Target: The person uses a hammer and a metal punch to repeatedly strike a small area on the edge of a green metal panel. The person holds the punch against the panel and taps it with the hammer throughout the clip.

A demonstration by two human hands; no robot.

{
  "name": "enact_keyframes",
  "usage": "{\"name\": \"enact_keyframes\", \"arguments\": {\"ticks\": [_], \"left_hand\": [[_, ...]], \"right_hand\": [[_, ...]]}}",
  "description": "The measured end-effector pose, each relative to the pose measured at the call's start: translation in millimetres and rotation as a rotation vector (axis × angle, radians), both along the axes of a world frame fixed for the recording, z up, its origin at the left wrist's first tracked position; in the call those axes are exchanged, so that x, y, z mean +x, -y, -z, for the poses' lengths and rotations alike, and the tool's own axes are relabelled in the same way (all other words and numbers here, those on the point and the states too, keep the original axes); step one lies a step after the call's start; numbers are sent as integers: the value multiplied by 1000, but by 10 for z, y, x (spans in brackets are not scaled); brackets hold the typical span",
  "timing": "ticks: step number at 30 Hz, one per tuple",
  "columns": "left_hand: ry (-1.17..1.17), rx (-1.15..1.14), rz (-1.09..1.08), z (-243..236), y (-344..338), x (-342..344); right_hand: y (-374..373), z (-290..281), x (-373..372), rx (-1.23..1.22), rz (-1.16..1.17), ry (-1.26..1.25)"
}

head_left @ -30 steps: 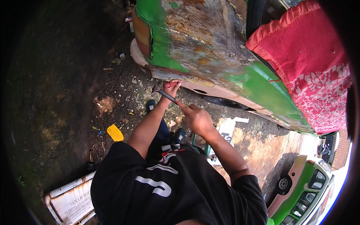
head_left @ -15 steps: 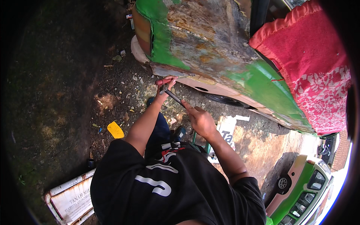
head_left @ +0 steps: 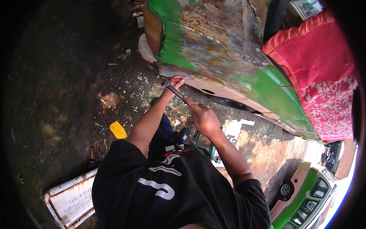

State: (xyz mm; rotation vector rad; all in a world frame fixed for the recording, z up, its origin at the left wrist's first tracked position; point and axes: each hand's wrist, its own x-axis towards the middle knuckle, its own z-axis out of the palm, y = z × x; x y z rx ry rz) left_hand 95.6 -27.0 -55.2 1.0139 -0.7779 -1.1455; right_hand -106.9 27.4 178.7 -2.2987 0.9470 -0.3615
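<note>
My right hand [head_left: 205,121] grips the dark handle of a hammer [head_left: 176,93], index finger laid along it. The hammer head overlaps my left hand [head_left: 170,88], which is closed on a slim red tool, now largely hidden, at the lower edge of a van's body panel [head_left: 219,42]. That panel has patches of green paint around bare, rusty metal. Below its edge are a pale pink lower body and a dark wheel [head_left: 228,103].
A red patterned cloth [head_left: 309,57] drapes over the van's right part. A green-and-pink van [head_left: 309,194] stands at lower right. A rusty white sign [head_left: 70,191] lies at lower left. A yellow piece [head_left: 117,129], scraps and white sheeting [head_left: 232,128] lie on the ground.
The hammer head has moved up and right over my left hand, hiding more of the red tool. My right hand has risen slightly, and the view has shifted a little.
</note>
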Motion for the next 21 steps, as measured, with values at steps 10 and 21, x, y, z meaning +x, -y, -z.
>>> {"name": "enact_keyframes", "arguments": {"ticks": [10, 21], "left_hand": [[30, -23, -43, 307, -35, -1], [-118, 95, -46, 3, -83, -33]], "right_hand": [[201, 256, 126, -65, 24, -252], [43, 76, -6, 43, 43, 71]]}}
